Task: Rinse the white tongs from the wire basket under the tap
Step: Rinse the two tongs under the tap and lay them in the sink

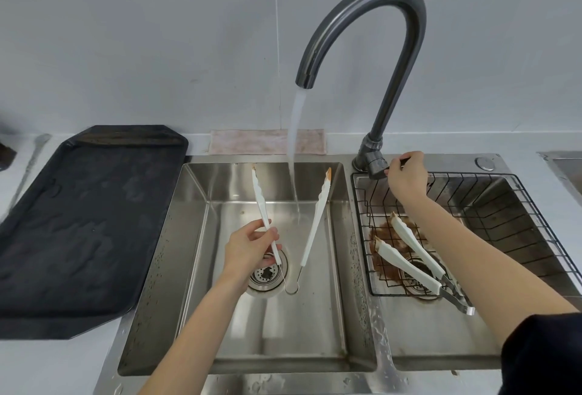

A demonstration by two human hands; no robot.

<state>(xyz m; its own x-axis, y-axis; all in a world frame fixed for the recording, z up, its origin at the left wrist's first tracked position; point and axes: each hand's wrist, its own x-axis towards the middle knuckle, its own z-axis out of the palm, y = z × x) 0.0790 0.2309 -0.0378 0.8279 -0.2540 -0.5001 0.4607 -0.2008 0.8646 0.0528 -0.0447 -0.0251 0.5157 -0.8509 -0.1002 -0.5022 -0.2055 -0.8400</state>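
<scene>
Left grip [248, 249] pinches one arm of the white tongs [261, 205] beside the running stream [294, 155], not yet wetted; right grip [406, 174] clasps the tap lever [379, 167]; a second pair [409, 252] waits in the wire basket [504, 205].

Tray [78, 230] lies left of the sink [201, 268] (two basins); wire basket [491, 205] sits in the right basin.

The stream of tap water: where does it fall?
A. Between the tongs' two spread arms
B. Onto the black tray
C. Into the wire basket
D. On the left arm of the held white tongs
A: the stream of water drops between the spread arms of the white tongs held by the left hand.
</scene>
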